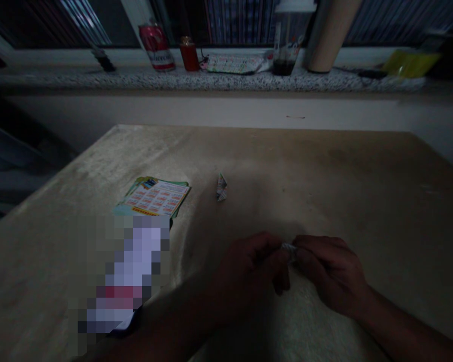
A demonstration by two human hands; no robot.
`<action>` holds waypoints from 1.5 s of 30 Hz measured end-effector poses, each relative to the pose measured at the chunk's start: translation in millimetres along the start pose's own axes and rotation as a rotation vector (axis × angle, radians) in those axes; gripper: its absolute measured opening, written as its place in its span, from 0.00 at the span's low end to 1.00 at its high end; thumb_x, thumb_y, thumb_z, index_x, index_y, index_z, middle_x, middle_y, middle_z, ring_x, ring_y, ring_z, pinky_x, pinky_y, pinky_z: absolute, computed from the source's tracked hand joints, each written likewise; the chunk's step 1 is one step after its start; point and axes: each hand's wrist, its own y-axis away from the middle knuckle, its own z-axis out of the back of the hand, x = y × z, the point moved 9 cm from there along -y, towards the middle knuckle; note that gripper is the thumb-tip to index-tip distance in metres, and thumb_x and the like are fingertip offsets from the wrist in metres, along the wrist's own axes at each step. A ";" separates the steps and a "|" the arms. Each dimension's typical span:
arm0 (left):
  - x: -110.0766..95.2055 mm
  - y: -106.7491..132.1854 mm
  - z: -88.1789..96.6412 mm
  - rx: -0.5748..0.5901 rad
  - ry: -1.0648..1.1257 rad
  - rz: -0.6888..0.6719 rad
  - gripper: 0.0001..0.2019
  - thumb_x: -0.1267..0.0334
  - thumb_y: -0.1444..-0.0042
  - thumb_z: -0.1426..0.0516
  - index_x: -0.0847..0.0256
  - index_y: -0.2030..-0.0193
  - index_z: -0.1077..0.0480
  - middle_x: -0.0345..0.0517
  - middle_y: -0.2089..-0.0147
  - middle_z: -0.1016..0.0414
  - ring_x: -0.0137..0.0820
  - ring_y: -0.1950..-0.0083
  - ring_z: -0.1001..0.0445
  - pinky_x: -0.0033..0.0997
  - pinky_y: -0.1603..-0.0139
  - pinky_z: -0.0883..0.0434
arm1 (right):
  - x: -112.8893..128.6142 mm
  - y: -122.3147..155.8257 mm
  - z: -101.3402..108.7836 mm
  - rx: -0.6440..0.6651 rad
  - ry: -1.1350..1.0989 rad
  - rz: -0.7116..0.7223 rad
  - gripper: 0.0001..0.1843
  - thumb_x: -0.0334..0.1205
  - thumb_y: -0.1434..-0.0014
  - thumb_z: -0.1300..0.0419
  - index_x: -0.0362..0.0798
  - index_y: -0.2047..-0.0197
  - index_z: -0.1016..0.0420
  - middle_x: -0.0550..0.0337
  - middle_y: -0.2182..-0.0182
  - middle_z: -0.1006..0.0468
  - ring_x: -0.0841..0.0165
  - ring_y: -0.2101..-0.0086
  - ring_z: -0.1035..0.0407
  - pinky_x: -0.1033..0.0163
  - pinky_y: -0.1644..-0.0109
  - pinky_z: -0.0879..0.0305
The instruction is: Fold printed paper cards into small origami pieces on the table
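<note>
Between the fingertips of both hands is a small piece of folded paper (289,247) with printed markings, mostly covered by the fingers. My left hand (254,261) pinches its left end, and my right hand (330,269) pinches the right end. The two hands nearly meet above the table. Farther back on the table lies another small folded paper piece (221,188), pointed and printed, apart from both hands. A stack of printed calendar cards (156,197) rests to its left.
A pixelated, phone-like object (128,276) lies on the table (343,176) beside my left forearm. Along the granite windowsill (226,80) stand a red can (156,46), an orange-red bottle (189,54), a lidded cup (287,42), a tan cylinder (330,37) and a yellow item (411,64).
</note>
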 end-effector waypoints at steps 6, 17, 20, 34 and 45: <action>-11.6 6.5 5.3 -0.051 -0.247 -0.053 0.11 0.62 0.35 0.44 0.62 0.68 0.29 0.35 0.78 0.33 0.23 0.77 0.36 0.23 0.75 0.39 | -6.0 1.3 -6.4 0.026 -0.071 -0.089 0.21 0.36 0.29 0.47 0.49 0.76 0.38 0.69 0.83 0.43 0.77 0.84 0.45 0.67 0.79 0.51; -11.6 3.8 2.0 -0.039 -0.385 -0.164 0.14 0.58 0.31 0.47 0.62 0.66 0.28 0.38 0.74 0.29 0.25 0.73 0.31 0.24 0.70 0.36 | -13.0 3.9 -3.0 -0.042 -0.194 -0.185 0.21 0.39 0.29 0.47 0.47 0.76 0.33 0.67 0.84 0.36 0.77 0.85 0.42 0.69 0.82 0.48; -7.3 0.6 2.2 -0.031 -0.325 -0.124 0.18 0.55 0.30 0.49 0.62 0.69 0.32 0.37 0.75 0.34 0.25 0.74 0.37 0.25 0.72 0.39 | -16.6 5.8 -5.3 -0.024 -0.233 -0.195 0.21 0.39 0.28 0.47 0.47 0.75 0.33 0.68 0.83 0.37 0.77 0.84 0.44 0.69 0.81 0.49; 1.2 2.6 -9.2 0.118 0.045 -0.052 0.23 0.46 0.33 0.46 0.61 0.73 0.35 0.36 0.75 0.42 0.25 0.73 0.43 0.26 0.72 0.41 | 26.8 0.0 -3.6 -0.019 -0.003 0.078 0.17 0.37 0.30 0.47 0.51 0.70 0.25 0.62 0.83 0.33 0.68 0.81 0.37 0.61 0.76 0.38; -2.8 -0.8 0.9 -0.005 0.037 -0.082 0.24 0.45 0.33 0.46 0.61 0.73 0.36 0.35 0.76 0.41 0.24 0.74 0.45 0.27 0.72 0.45 | 16.5 0.3 -0.2 -0.043 0.048 0.100 0.09 0.29 0.32 0.46 0.48 0.63 0.29 0.61 0.77 0.32 0.71 0.78 0.38 0.65 0.77 0.42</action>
